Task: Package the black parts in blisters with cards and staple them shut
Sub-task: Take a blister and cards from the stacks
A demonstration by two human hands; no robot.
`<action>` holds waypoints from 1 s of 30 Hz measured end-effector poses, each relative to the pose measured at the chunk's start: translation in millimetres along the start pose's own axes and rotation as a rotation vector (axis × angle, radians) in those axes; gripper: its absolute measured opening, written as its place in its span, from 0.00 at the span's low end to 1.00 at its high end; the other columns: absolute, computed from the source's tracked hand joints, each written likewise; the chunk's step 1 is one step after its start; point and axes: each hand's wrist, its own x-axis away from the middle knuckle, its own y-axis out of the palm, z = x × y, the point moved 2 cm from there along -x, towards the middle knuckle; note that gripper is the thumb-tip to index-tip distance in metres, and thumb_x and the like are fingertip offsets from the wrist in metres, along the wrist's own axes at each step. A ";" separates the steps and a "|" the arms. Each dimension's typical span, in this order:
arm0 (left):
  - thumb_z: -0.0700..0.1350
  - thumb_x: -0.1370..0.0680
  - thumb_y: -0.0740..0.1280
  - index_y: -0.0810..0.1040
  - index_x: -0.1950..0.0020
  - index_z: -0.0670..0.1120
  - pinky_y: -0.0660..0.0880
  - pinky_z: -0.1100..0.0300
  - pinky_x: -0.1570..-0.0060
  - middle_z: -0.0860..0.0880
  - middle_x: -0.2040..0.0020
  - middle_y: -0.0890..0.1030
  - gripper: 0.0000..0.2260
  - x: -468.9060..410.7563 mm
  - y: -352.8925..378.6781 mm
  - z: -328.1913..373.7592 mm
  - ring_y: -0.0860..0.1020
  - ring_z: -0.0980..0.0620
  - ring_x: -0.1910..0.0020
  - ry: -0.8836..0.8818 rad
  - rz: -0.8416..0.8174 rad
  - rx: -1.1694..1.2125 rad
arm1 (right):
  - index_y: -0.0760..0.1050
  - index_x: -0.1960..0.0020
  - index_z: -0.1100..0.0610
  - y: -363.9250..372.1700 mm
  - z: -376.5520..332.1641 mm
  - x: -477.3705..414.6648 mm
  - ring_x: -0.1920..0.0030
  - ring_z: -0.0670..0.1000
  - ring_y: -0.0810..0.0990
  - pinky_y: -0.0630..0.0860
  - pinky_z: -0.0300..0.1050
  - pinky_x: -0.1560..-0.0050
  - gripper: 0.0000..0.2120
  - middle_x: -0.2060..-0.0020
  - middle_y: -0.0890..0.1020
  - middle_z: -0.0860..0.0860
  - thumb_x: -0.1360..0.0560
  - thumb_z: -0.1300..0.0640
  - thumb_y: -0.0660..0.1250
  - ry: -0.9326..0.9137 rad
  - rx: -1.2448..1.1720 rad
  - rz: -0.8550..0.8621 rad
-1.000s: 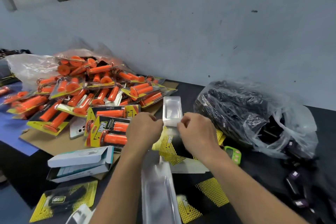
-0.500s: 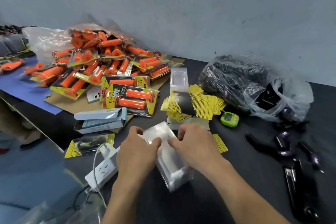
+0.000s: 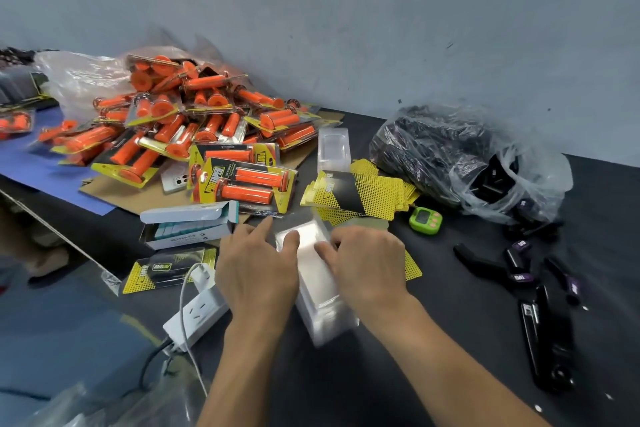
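My left hand (image 3: pixel 258 274) lies mostly open, index finger stretched forward and thumb resting on top of the stack of clear blisters (image 3: pixel 323 315). My right hand (image 3: pixel 367 270) pinches the stack's top right edge between thumb and curled fingers. Both forearms reach forward over the black table (image 3: pixel 450 340). The yellow-and-black cards (image 3: pixel 360 194) lie just beyond the stack, with loose black parts (image 3: pixel 519 274) to my right.
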 end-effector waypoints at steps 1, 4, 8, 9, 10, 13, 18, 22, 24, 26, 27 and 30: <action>0.60 0.24 0.73 0.83 0.34 0.51 0.65 0.54 0.54 0.53 0.55 0.75 0.21 0.8 -0.8 0.3 0.69 0.51 0.52 0.021 0.023 0.006 | 0.83 0.58 0.50 -0.8 -1.0 0.7 0.63 0.52 0.79 0.63 0.43 0.63 0.21 0.64 0.84 0.48 0.22 0.34 0.66 -0.016 0.040 0.035; 0.56 0.25 0.76 0.84 0.35 0.47 0.67 0.51 0.49 0.47 0.50 0.80 0.22 3.7 -5.3 3.1 0.73 0.45 0.49 0.086 0.088 0.013 | 0.83 0.66 0.51 -8.6 -2.2 5.3 0.70 0.52 0.76 0.61 0.41 0.65 0.19 0.71 0.82 0.48 0.27 0.37 0.74 -0.049 0.098 0.148; 0.50 0.26 0.78 0.83 0.34 0.52 0.77 0.55 0.46 0.57 0.52 0.82 0.20 0.7 -17.1 7.2 0.79 0.58 0.53 -0.088 -0.004 0.469 | 0.78 0.66 0.49 -12.9 12.1 4.0 0.68 0.46 0.77 0.68 0.43 0.65 0.15 0.71 0.80 0.44 0.24 0.44 0.73 0.082 -0.475 0.045; 0.47 0.26 0.78 0.82 0.34 0.53 0.81 0.56 0.49 0.57 0.54 0.85 0.20 -0.5 -20.0 9.9 0.82 0.60 0.55 -0.183 -0.089 0.710 | 0.78 0.66 0.48 -15.5 17.8 3.1 0.68 0.45 0.78 0.70 0.40 0.66 0.13 0.72 0.80 0.43 0.25 0.46 0.74 0.140 -0.672 0.038; 0.45 0.25 0.78 0.82 0.34 0.54 0.82 0.58 0.53 0.56 0.55 0.87 0.20 0.8 -23.7 15.9 0.84 0.59 0.55 -0.250 -0.199 0.916 | 0.80 0.64 0.48 -18.2 23.1 3.7 0.70 0.44 0.79 0.71 0.38 0.67 0.10 0.72 0.82 0.42 0.26 0.48 0.75 0.193 -0.818 0.041; 0.46 0.27 0.78 0.82 0.38 0.60 0.82 0.62 0.59 0.56 0.52 0.87 0.20 16.1 -27.6 41.4 0.86 0.58 0.53 -0.109 -0.475 1.006 | 0.81 0.59 0.47 -22.8 41.0 17.5 0.75 0.45 0.79 0.72 0.37 0.72 0.04 0.73 0.83 0.46 0.27 0.50 0.75 0.309 -0.982 0.117; 0.44 0.26 0.74 0.78 0.40 0.65 0.82 0.61 0.49 0.59 0.50 0.86 0.20 64.3 -4.3 84.5 0.84 0.62 0.51 0.061 -0.683 0.823 | 0.79 0.59 0.49 -27.5 98.3 55.9 0.76 0.49 0.78 0.73 0.46 0.70 0.05 0.72 0.83 0.51 0.29 0.52 0.75 0.577 -1.060 0.193; 0.41 0.19 0.68 0.85 0.40 0.56 0.77 0.62 0.40 0.60 0.46 0.86 0.13 91.7 29.5 107.1 0.82 0.61 0.44 0.271 -0.728 0.480 | 0.72 0.40 0.35 -45.5 148.7 83.4 0.61 0.40 0.82 0.76 0.33 0.62 0.26 0.56 0.84 0.34 0.33 0.55 0.75 0.561 -0.749 0.114; 0.45 0.19 0.68 0.85 0.40 0.60 0.77 0.56 0.40 0.61 0.44 0.86 0.12 103.8 45.9 114.4 0.82 0.58 0.42 0.365 -0.822 0.344 | 0.74 0.39 0.36 -53.7 169.9 89.7 0.60 0.40 0.82 0.74 0.32 0.60 0.26 0.57 0.83 0.33 0.30 0.59 0.74 0.527 -0.617 0.063; 0.51 0.21 0.71 0.85 0.42 0.64 0.79 0.55 0.45 0.63 0.46 0.86 0.10 109.9 59.6 117.7 0.82 0.57 0.43 0.392 -0.800 0.237 | 0.79 0.45 0.40 -56.6 188.6 96.5 0.62 0.40 0.81 0.74 0.35 0.60 0.18 0.64 0.84 0.36 0.28 0.61 0.73 0.540 -0.522 0.038; 0.54 0.23 0.73 0.85 0.43 0.64 0.78 0.57 0.45 0.63 0.46 0.86 0.10 110.7 65.5 117.9 0.82 0.57 0.44 0.356 -0.745 0.228 | 0.81 0.47 0.42 -56.4 196.3 101.2 0.64 0.40 0.82 0.74 0.34 0.62 0.16 0.67 0.84 0.38 0.28 0.62 0.73 0.570 -0.525 0.059; 0.50 0.27 0.78 0.84 0.36 0.58 0.76 0.59 0.40 0.59 0.42 0.85 0.19 119.0 88.5 108.8 0.82 0.56 0.42 0.081 -0.682 0.400 | 0.81 0.46 0.47 -51.3 208.2 114.7 0.70 0.41 0.83 0.74 0.30 0.65 0.14 0.69 0.85 0.41 0.26 0.63 0.71 0.688 -0.629 0.169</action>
